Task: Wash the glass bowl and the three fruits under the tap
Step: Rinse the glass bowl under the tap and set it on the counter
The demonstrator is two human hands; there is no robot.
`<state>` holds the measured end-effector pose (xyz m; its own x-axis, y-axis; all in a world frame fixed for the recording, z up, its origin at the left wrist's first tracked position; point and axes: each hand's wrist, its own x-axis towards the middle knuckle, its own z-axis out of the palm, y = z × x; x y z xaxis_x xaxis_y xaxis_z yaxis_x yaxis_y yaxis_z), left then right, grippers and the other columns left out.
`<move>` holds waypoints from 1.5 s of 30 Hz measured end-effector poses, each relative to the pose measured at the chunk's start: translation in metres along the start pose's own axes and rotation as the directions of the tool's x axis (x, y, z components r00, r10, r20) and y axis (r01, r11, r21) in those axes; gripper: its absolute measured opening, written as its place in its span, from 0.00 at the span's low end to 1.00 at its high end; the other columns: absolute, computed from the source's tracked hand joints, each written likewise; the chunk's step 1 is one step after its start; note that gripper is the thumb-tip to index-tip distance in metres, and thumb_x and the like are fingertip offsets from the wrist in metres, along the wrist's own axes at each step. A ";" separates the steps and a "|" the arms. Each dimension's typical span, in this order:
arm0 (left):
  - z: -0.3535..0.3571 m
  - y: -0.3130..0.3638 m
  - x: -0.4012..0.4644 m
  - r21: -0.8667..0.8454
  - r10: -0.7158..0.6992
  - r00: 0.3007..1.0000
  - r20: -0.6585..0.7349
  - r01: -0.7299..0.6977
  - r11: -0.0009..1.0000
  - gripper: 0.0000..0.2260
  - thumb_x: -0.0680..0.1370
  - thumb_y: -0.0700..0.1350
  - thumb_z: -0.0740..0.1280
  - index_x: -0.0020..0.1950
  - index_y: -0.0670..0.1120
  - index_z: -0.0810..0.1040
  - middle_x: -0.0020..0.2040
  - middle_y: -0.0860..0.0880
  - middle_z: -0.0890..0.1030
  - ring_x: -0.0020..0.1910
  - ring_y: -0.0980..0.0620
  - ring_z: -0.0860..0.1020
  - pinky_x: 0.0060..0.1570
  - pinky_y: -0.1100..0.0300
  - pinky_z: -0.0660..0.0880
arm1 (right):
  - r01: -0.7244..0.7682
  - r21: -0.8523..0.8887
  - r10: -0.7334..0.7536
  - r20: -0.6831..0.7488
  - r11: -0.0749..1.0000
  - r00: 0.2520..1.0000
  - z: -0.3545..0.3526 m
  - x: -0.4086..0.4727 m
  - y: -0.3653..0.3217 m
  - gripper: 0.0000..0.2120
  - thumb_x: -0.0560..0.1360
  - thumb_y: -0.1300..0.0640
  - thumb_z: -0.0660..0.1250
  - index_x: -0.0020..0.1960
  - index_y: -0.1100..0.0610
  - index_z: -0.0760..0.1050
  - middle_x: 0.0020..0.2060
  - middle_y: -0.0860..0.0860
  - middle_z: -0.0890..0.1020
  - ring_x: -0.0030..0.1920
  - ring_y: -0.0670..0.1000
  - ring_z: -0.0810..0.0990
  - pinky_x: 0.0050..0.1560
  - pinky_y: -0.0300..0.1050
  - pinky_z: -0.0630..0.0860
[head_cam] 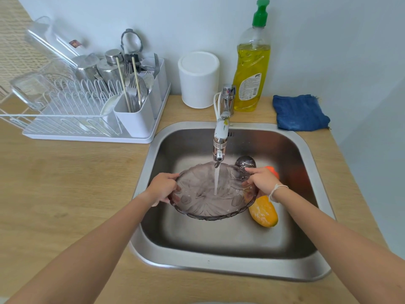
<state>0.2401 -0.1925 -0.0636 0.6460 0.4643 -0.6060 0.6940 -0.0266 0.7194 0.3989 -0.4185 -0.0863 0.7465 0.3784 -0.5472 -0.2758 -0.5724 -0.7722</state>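
I hold a smoky patterned glass bowl [208, 205] over the steel sink [306, 172], directly under the tap [221, 137], whose stream falls into the bowl's middle. My left hand [163, 187] grips the bowl's left rim and my right hand [262, 179] grips its right rim, index finger stretched out. Three fruits lie in the sink behind and beside the bowl: a dark purple one [246, 162] at the back, an orange one [274, 171] mostly hidden by my right hand, and a yellow-orange mango [264, 212] by the bowl's right edge.
A white dish rack [87, 128] with cutlery and glassware stands on the wooden counter at the left. Behind the sink are a white canister [198, 80], a yellow dish-soap bottle [252, 62] and a blue cloth [299, 113].
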 end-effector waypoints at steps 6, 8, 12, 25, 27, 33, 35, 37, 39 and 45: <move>-0.013 0.018 -0.003 0.196 0.166 0.979 -0.117 -0.141 0.970 0.27 0.73 0.31 0.55 0.72 0.46 0.67 0.57 0.35 0.79 0.31 0.47 0.79 0.23 0.60 0.76 | -0.035 0.198 0.029 0.033 0.980 0.999 0.012 -0.001 0.006 0.28 0.73 0.74 0.55 0.69 0.55 0.66 0.48 0.60 0.79 0.36 0.53 0.80 0.42 0.54 0.79; -0.017 0.021 -0.002 0.263 0.244 0.959 -0.146 -0.200 0.944 0.30 0.72 0.31 0.54 0.73 0.48 0.66 0.59 0.36 0.78 0.31 0.44 0.79 0.28 0.55 0.79 | -0.006 0.222 0.001 0.023 0.975 1.000 0.017 -0.003 0.006 0.28 0.74 0.75 0.55 0.67 0.52 0.66 0.49 0.62 0.79 0.36 0.53 0.77 0.37 0.48 0.78; -0.020 0.021 0.002 0.257 0.362 0.910 -0.201 -0.307 0.916 0.31 0.73 0.30 0.54 0.72 0.54 0.66 0.62 0.42 0.76 0.34 0.40 0.81 0.36 0.52 0.81 | 0.090 0.299 -0.088 -0.022 0.950 0.996 0.022 -0.009 0.005 0.29 0.74 0.76 0.53 0.69 0.51 0.63 0.47 0.58 0.79 0.37 0.50 0.76 0.26 0.37 0.76; 0.020 -0.017 0.013 -0.223 0.252 0.927 -0.278 -0.318 0.922 0.30 0.78 0.29 0.56 0.72 0.59 0.63 0.58 0.47 0.78 0.44 0.50 0.81 0.29 0.66 0.76 | 0.501 -0.149 -0.522 -0.209 0.853 0.827 -0.003 -0.023 -0.002 0.30 0.74 0.69 0.59 0.68 0.42 0.66 0.60 0.47 0.78 0.61 0.50 0.77 0.64 0.51 0.73; 0.025 -0.022 0.014 -0.278 0.241 0.926 -0.290 -0.323 0.905 0.30 0.78 0.29 0.57 0.72 0.57 0.64 0.57 0.47 0.78 0.42 0.50 0.80 0.31 0.65 0.75 | 0.513 -0.208 -0.551 -0.212 0.833 0.807 -0.004 -0.024 -0.002 0.30 0.74 0.67 0.59 0.68 0.39 0.64 0.58 0.50 0.81 0.56 0.58 0.79 0.59 0.57 0.75; 0.031 -0.028 0.017 -0.367 0.242 0.903 -0.355 -0.373 0.852 0.30 0.77 0.28 0.57 0.69 0.60 0.66 0.53 0.48 0.78 0.38 0.53 0.74 0.35 0.61 0.73 | 0.567 -0.290 -0.630 -0.222 0.771 0.744 -0.002 -0.029 -0.002 0.32 0.74 0.65 0.58 0.67 0.33 0.61 0.49 0.59 0.82 0.47 0.62 0.80 0.49 0.62 0.77; 0.032 -0.029 0.017 -0.378 0.254 0.890 -0.379 -0.400 0.835 0.31 0.77 0.27 0.57 0.67 0.62 0.66 0.52 0.48 0.79 0.39 0.52 0.73 0.37 0.59 0.73 | 0.582 -0.290 -0.645 -0.227 0.760 0.730 -0.001 -0.030 -0.002 0.32 0.74 0.65 0.58 0.67 0.33 0.61 0.50 0.55 0.83 0.43 0.60 0.80 0.46 0.60 0.78; 0.032 -0.030 0.016 -0.373 0.272 0.877 -0.396 -0.424 0.825 0.32 0.77 0.27 0.57 0.64 0.65 0.68 0.52 0.49 0.79 0.38 0.52 0.74 0.38 0.58 0.73 | 0.598 -0.275 -0.655 -0.229 0.753 0.720 0.000 -0.031 -0.002 0.32 0.74 0.66 0.58 0.67 0.34 0.62 0.52 0.49 0.83 0.40 0.58 0.80 0.44 0.60 0.78; 0.031 -0.031 0.016 -0.368 0.285 0.869 -0.404 -0.440 0.819 0.32 0.77 0.27 0.57 0.62 0.66 0.70 0.51 0.49 0.78 0.38 0.52 0.74 0.38 0.57 0.73 | 0.611 -0.257 -0.661 -0.231 0.749 0.714 0.000 -0.033 -0.001 0.31 0.74 0.66 0.58 0.68 0.37 0.63 0.53 0.43 0.81 0.40 0.58 0.81 0.44 0.60 0.78; 0.030 -0.031 0.013 -0.349 0.312 0.860 -0.404 -0.460 0.816 0.31 0.77 0.28 0.58 0.65 0.64 0.68 0.52 0.48 0.78 0.40 0.51 0.74 0.39 0.56 0.74 | 0.616 -0.250 -0.664 -0.245 0.747 0.706 0.001 -0.033 -0.001 0.31 0.74 0.67 0.59 0.68 0.36 0.63 0.51 0.39 0.79 0.39 0.59 0.81 0.43 0.60 0.78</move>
<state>0.2366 -0.2123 -0.1046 0.6439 0.7484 -0.1593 0.1579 0.0737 0.9847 0.3739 -0.4295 -0.0685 0.8588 0.4694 0.2054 0.4052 -0.3768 -0.8330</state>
